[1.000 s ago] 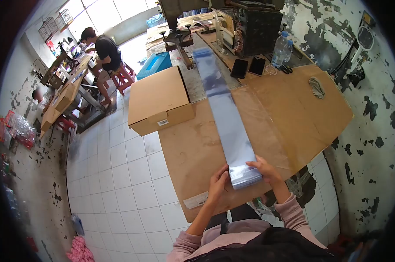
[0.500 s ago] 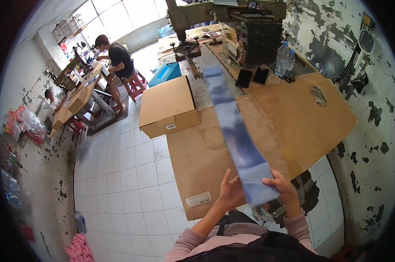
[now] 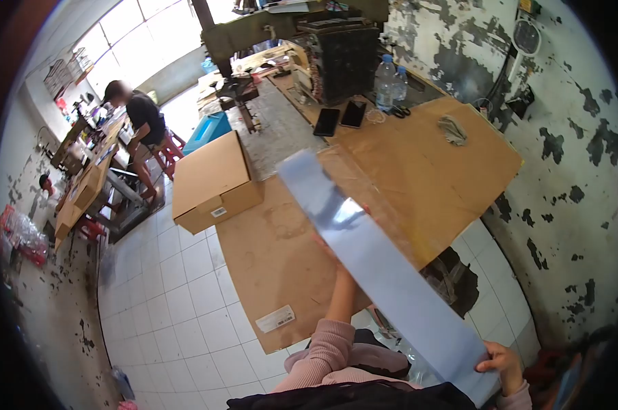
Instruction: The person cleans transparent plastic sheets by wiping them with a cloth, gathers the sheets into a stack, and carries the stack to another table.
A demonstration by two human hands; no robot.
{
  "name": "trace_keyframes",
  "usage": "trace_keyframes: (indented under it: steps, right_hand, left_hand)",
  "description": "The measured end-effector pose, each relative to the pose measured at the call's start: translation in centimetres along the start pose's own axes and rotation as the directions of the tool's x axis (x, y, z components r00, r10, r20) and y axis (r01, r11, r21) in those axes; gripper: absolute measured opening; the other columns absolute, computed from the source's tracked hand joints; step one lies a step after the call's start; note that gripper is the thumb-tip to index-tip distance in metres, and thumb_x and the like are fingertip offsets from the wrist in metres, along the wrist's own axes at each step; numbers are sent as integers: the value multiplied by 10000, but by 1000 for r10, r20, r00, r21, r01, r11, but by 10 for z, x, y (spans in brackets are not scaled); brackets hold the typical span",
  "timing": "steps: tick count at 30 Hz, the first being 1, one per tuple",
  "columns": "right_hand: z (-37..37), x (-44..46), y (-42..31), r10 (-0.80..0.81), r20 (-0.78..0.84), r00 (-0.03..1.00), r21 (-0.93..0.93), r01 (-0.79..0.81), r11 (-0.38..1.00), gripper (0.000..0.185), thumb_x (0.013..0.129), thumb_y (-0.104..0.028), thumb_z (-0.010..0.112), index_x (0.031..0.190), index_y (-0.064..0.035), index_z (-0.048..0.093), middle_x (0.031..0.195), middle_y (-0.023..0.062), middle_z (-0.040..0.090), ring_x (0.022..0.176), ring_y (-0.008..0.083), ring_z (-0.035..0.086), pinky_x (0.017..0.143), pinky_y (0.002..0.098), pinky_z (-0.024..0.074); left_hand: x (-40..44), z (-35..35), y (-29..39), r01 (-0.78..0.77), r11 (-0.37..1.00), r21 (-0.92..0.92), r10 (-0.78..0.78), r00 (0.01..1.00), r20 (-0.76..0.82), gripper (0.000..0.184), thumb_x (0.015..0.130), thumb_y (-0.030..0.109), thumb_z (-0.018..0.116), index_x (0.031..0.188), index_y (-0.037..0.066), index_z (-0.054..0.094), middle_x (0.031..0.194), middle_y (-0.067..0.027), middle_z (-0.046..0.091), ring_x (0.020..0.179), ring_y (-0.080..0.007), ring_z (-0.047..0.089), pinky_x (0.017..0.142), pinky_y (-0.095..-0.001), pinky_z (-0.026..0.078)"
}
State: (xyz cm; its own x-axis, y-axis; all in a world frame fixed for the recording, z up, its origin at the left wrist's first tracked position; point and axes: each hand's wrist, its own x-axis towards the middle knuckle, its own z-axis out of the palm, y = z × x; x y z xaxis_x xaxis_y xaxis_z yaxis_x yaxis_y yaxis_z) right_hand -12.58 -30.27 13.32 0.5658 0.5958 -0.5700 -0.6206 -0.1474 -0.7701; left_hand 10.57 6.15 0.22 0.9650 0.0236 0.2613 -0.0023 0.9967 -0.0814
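A long stack of clear plastic strips (image 3: 391,283) slants across the front of the brown-covered table (image 3: 268,266), its near end past the table's front edge. My right hand (image 3: 503,365) grips that near end at the lower right, thumb on top. Under the strips, around their middle, is my left hand (image 3: 329,247); the plastic covers most of it, and only some fingertips show at the edges. The far end of the strips lies over the table, right of a closed cardboard box (image 3: 213,179).
Two dark phones (image 3: 326,122), water bottles (image 3: 385,83), scissors (image 3: 399,111) and a grey cloth (image 3: 452,130) lie farther back. A blue bin (image 3: 207,131) is behind the box. Another person (image 3: 143,119) sits at a bench on the left.
The strips have come towards me and turned, their near end swinging right with my right hand. My left hand has moved from beside the near end to beneath the middle. The camera view has shifted.
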Motion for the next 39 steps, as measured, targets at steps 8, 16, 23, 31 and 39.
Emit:
trace_keyframes:
  steps: [8,16,23,31,39]
  right_hand:
    - [-44,-93,113,178,-33,983,175,-170,970,511,763,-5,662,1223,67,454,1104,87,592,989,138,547,847,258,426]
    - [-165,-81,234,409,21,912,47,-409,911,438,824,-70,634,1221,19,471,1075,62,599,967,126,554,857,271,434]
    - [-108,48,80,340,15,940,-215,-329,920,563,737,-108,702,1243,-3,479,792,-13,553,683,100,495,606,247,407]
    - [-51,157,-2,467,296,834,-506,-278,817,604,756,-104,699,1290,-3,434,1037,44,560,950,148,513,770,265,444]
    - [159,273,-73,670,580,463,-778,74,624,387,884,-185,590,1196,16,481,1062,25,574,1009,80,481,881,220,383]
  left_hand:
    - [22,3,30,-112,990,-84,126,975,182,903,671,663,594,1314,76,353,1276,-213,400,1166,-356,406,970,-521,355]
    - [-30,71,88,-317,935,160,307,948,89,878,683,641,578,1322,94,327,1173,-181,448,1093,-317,437,929,-517,374]
    - [-114,108,148,-467,882,63,453,877,163,862,681,536,621,1287,7,312,1199,-171,402,1066,-269,443,924,-478,367]
    - [-256,144,243,-754,579,311,700,655,284,893,621,465,693,1246,-45,311,1142,-173,418,1091,-290,449,935,-497,364]
    - [-424,186,345,-920,178,349,877,309,367,842,603,391,719,1241,1,331,1159,-139,380,1113,-244,413,967,-488,308]
